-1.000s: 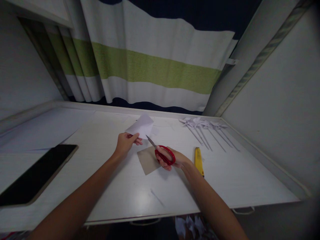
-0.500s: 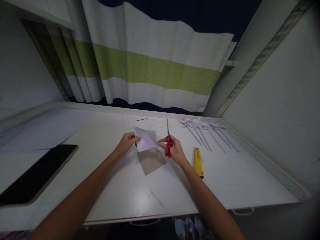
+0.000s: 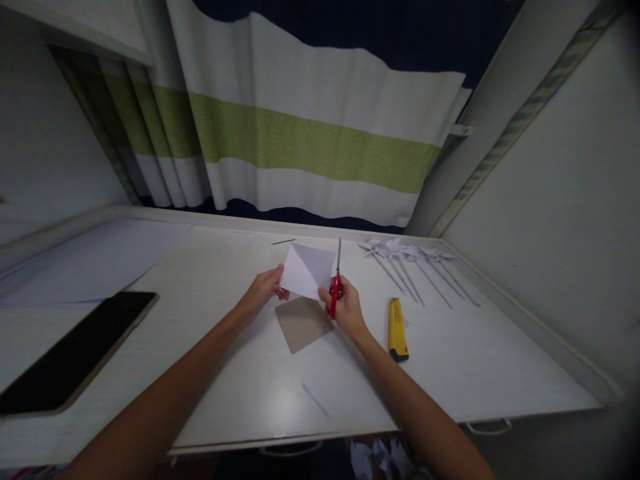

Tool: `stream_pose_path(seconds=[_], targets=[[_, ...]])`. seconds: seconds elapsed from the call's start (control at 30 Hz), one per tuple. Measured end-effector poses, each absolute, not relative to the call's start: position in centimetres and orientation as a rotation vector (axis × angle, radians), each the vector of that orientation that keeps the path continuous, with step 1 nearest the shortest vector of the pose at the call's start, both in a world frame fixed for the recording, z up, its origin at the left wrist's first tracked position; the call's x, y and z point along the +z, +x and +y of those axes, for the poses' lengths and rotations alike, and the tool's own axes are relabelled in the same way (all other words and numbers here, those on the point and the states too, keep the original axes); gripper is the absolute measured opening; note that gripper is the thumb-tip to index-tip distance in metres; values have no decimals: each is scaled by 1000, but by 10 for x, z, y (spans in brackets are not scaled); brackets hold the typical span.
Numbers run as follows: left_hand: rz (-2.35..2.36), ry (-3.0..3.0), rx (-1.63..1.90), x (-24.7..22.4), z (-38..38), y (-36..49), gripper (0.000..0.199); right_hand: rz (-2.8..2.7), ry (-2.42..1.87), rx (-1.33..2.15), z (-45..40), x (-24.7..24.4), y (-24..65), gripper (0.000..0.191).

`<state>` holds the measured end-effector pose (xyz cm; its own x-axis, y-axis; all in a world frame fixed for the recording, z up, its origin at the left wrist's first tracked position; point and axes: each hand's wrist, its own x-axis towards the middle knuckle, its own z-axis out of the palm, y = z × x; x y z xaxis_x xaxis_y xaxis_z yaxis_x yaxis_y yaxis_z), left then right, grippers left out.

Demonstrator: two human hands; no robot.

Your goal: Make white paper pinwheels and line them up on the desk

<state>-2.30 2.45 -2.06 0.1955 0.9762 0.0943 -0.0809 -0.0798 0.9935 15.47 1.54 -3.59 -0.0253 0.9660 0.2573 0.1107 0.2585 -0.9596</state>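
White paper (image 3: 307, 267), thin and creased, is hanging between both hands above the smooth white desk (image 3: 240, 400), just beyond a flat, squarish gray-brown card (image 3: 304, 325). The left hand (image 3: 266, 290) is pinching its left edge; the right hand (image 3: 347, 308) is gripping red-handled scissors (image 3: 335, 297), fingertips meeting the paper's lower right corner. A yellow plastic utility knife (image 3: 397, 330) is lying rightward. Farther, spiky paper pinwheels (image 3: 393, 249) are resting before a striped fabric curtain (image 3: 310, 147).

A black, flat rectangular device (image 3: 80, 350) with a pale rim lies left of the grip, a long yellow plastic cutter (image 3: 397, 327) with a dark end rests right of the grip, and a navy, white and green striped fabric curtain (image 3: 320, 147) hangs beyond.
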Motion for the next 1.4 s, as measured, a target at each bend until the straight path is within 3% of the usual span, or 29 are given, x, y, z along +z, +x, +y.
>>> stream_pose_path(seconds=[0.1,0.4,0.57,0.87,1.1,1.4], targets=[[896,1312,1036,-23,18,-12,51,-1339,-1093,1001,14,-37,152,26],[1254,1468,1149,-23,7,2,36,-1482,-1158,1109,14,-34,151,27],[1465,1419,1262,-19,18,-19,32,-1721,-1388,927,28,-36,171,35],[1579,1462,1287,-21,31,-39,29,-1892,-1430,778,21,-39,174,13],[1542,1464,1275,-17,29,-37,27,-1980,-1365,886,14,-52,166,28],[1515,1458,1298,-12,25,-35,27,-2097,-1448,600,11,-49,165,30]])
